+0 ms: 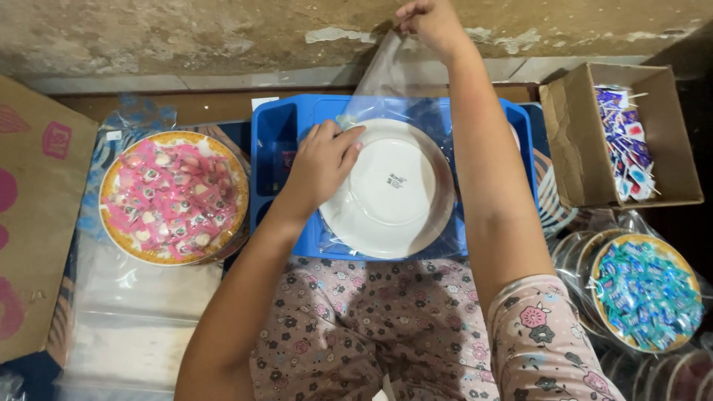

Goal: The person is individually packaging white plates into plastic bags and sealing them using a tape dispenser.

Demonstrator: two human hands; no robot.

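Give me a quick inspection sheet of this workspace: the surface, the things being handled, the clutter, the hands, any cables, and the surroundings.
Surface: blue compartment tray resting over the person's lap.
Things in hand: white plate lying upside down inside a clear plastic bag, on the tray.
Clutter: plate of pink sweets at left; plate of blue sweets at right; cardboard box of wrapped lollipops at upper right; clear bags stacked at lower left; flat cardboard at far left.
Hands: left hand presses on the plate's rim; right hand pinches the bag's top, lifted.
Cables: nothing seen.
Surroundings: rough, peeling wall behind.
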